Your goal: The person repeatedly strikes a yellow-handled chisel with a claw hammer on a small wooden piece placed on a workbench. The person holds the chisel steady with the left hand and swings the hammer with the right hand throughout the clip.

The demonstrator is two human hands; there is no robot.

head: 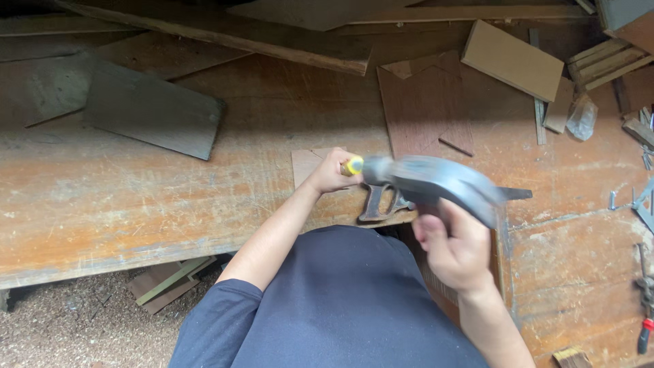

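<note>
R hand [455, 247] swings hammer [436, 180]; L hand [332, 172] pins yellow-handled tool [353, 165] at bench edge [136, 255].

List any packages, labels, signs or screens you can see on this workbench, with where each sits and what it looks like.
Crumpled clear plastic bag: upper right of the workbench, beside a thin wood strip; transparent, greyish, contents not discernible.
No labels, signs or screens are visible; the rest is wood offcuts and hand tools.
</note>
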